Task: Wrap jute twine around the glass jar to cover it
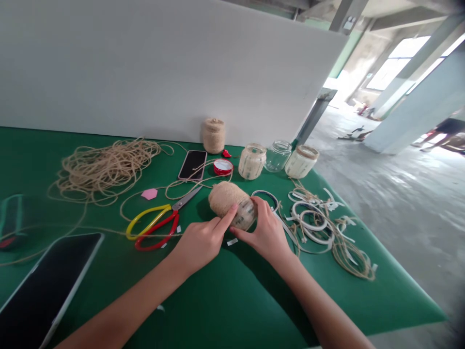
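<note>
On the green mat (250,310) we hold a twine-wrapped jar (227,198) on its side between both hands, its underside hidden. Our left hand (201,242) presses it, forefinger extended; our right hand (263,230) cups the bare glass end. Scissors (154,228) lie just left of the left hand.

A person's left hand (203,245) and right hand (264,232) grip a glass jar (246,214) lying on its side, jute twine (225,198) wound round one end, the left forefinger pressed on the bare glass. Red-and-yellow scissors (187,198) lie just left on the green table covering (232,300), a loose twine coil (105,169) beyond them
</note>
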Tool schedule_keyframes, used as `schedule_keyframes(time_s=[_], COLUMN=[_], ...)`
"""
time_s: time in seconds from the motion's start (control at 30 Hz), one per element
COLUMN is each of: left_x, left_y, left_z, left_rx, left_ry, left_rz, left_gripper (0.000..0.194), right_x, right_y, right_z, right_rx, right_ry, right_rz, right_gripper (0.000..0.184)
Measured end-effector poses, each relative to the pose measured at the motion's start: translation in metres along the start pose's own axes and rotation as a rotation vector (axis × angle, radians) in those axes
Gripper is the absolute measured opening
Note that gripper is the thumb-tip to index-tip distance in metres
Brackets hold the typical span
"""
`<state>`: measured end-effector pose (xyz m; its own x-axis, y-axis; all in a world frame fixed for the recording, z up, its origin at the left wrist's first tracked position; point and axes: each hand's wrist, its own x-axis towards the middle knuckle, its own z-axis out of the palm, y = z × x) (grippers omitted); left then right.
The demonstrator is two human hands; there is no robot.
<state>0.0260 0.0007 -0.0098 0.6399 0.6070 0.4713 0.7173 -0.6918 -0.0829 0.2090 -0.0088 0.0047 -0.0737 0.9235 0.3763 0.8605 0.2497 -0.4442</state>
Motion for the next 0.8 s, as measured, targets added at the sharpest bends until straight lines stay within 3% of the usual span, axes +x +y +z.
schedule_keyframes(time_s=[0.27,0.43,0.63,0.8], left_x=[-0.0011,-0.0018,-0.003,-0.0021], left_y=[0.0003,0.0004,-0.0006,-0.0006], left_z=[0.0007,0.0015,0.0037,0.0024], left_rx=[-0.001,-0.003,0.004,-0.019], left_ry=[-0.016,-0.029,-0.049,-0.039], left_rz=[-0.011,-0.019,-0.018,-0.016], left_gripper=[0.055,0.055,0.06,0.061], right_x=[-0.0003,-0.0016,-0.0001,0.0009], right_y=[0.0054,0.0046,0.0059,0.0031], right_z=[-0.001,0.0029,0.0049,0.0011], right_rx=[-0.143,-0.193,-0.071,0.01], right_ry=[-0.038,0.082,0.037,0.034], right_rz=[-0.003,-0.111,-0.142,-0.075], right_gripper=[0.072,0.099,0.073,0.068])
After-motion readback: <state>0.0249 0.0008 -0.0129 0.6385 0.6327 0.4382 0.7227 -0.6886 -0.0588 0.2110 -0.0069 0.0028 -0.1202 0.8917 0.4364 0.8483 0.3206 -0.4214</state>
